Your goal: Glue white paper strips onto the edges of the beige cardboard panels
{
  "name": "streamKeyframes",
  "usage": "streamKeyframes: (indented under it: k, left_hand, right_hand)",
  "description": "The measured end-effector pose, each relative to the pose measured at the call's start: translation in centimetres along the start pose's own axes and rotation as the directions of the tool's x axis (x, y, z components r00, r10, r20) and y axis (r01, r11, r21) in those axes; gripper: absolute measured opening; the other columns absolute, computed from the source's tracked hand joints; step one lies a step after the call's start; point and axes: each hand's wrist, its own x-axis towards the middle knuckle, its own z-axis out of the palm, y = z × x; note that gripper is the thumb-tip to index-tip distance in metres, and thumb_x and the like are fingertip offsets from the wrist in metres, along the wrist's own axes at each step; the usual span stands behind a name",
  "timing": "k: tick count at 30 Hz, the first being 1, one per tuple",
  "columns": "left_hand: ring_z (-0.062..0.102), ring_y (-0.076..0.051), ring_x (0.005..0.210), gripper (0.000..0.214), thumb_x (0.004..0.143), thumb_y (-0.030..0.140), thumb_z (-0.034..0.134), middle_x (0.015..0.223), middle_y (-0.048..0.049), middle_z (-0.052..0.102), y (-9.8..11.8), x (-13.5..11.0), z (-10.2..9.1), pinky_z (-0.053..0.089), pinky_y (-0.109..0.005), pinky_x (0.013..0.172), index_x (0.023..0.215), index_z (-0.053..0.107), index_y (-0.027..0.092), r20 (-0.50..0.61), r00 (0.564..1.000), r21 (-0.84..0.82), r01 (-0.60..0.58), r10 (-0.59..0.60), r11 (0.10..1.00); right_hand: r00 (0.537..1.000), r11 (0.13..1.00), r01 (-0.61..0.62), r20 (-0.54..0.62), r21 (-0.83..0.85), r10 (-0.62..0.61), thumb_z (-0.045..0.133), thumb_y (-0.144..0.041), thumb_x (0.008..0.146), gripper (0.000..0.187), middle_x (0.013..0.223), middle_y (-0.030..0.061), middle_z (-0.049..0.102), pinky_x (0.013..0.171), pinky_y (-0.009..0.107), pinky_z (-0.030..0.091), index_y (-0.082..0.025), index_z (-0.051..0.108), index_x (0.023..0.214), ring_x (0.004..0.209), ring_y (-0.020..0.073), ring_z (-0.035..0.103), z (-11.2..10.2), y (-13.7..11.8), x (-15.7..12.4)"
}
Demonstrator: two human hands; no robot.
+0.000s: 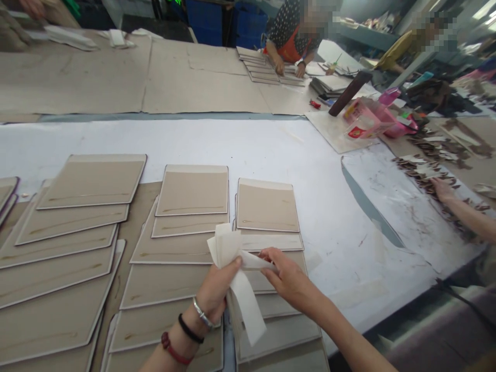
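My left hand [214,290] is closed around a bunch of white paper strips [232,268], which fan up above the thumb and hang down below it. My right hand [287,279] pinches one strip from that bunch between fingertips, pulling it sideways. Both hands hover over the right-hand column of overlapping beige board panels [267,206]. Two more fanned columns of beige panels [191,191] [93,181] lie to the left. My left wrist wears bracelets.
A white sheet [271,150] covers the table. Another person's hand [442,190] reaches among brown scraps at the right edge. A pink box [368,119] and clutter sit at back right. A person [290,46] handles stacked panels across the far brown table.
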Motion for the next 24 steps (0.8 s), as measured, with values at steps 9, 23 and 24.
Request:
streamKeyframes:
  k: [9,23,24]
  left_hand:
    - [0.06,-0.018,0.07,0.051,0.047,0.033,0.079,0.086,-0.0079,0.069,0.3,0.3,-0.5,0.048,-0.029,0.066,0.09,0.065,0.011,0.013,0.999,0.011,-0.036,0.036,0.999]
    - [0.056,-0.015,0.067,0.033,0.051,0.022,0.075,0.076,-0.0053,0.065,1.7,-0.2,-1.3,0.045,-0.028,0.065,0.08,0.063,0.01,0.09,0.993,0.072,-0.088,0.082,0.994]
    - [0.056,-0.015,0.067,0.036,0.051,0.023,0.076,0.077,-0.0057,0.065,1.7,-0.3,-1.3,0.045,-0.028,0.065,0.081,0.063,0.01,0.086,0.993,0.083,-0.085,0.078,0.993]
  right_hand:
    - [0.991,0.964,0.13,-0.01,-0.232,-0.136,0.054,-0.019,0.078,0.038,0.108,0.008,0.056,0.084,0.035,0.043,-0.02,0.046,0.115,0.097,0.0202,0.054,0.0,0.1,0.0]
    - [0.96,0.665,0.197,0.004,-0.72,-0.28,0.04,-0.018,0.082,0.041,0.091,0.0085,0.059,0.053,0.025,0.04,-0.018,0.045,0.123,0.076,0.0198,0.057,-0.2,-1.1,-1.7]
    - [0.962,0.661,0.191,0.005,-0.726,-0.272,0.041,-0.016,0.081,0.043,0.09,0.0081,0.059,0.053,0.025,0.04,-0.018,0.044,0.124,0.075,0.0194,0.057,-0.2,-1.2,-1.8]
